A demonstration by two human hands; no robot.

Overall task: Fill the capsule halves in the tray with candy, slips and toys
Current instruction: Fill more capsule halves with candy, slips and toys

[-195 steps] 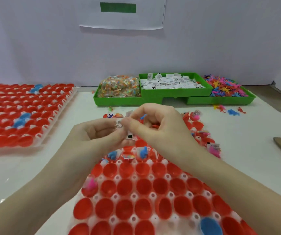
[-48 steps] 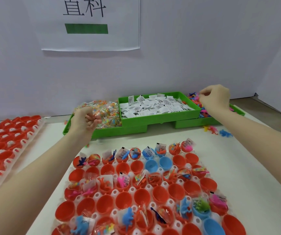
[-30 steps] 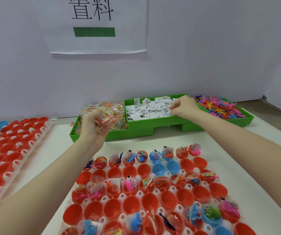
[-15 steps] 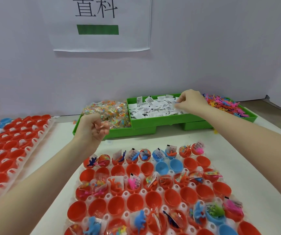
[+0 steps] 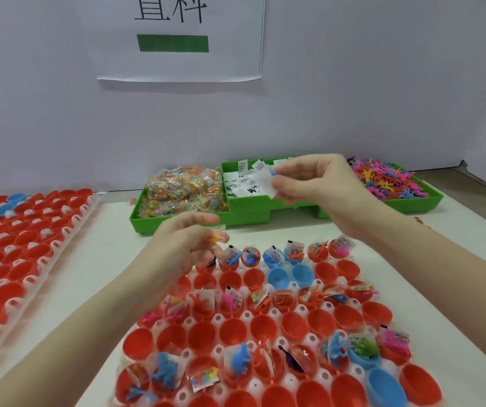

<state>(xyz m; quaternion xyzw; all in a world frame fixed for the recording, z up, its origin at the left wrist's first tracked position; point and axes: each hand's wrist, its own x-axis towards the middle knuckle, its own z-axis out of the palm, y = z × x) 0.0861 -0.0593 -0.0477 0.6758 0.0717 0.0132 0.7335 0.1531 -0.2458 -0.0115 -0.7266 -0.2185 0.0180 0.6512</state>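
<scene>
A clear tray (image 5: 309,339) of red and blue capsule halves lies in front of me; some halves hold candy, slips and toys, others are bare. My left hand (image 5: 186,245) hovers over the tray's far left corner and holds a small candy packet (image 5: 217,237) in its fingers. My right hand (image 5: 315,180) is raised in front of the green slip bin (image 5: 247,201), pinching a white paper slip (image 5: 265,180) together with a small blue toy (image 5: 274,172).
Behind the tray stand three green bins: wrapped candy (image 5: 183,189) on the left, slips in the middle, coloured toys (image 5: 388,180) on the right. A second tray of red capsule halves (image 5: 24,245) lies at the left. A white wall with a paper sign (image 5: 177,36) closes the back.
My right hand has lifted out of the slip bin with a slip and come toward me. My left hand has drawn back from the candy bin to above the tray with a packet.
</scene>
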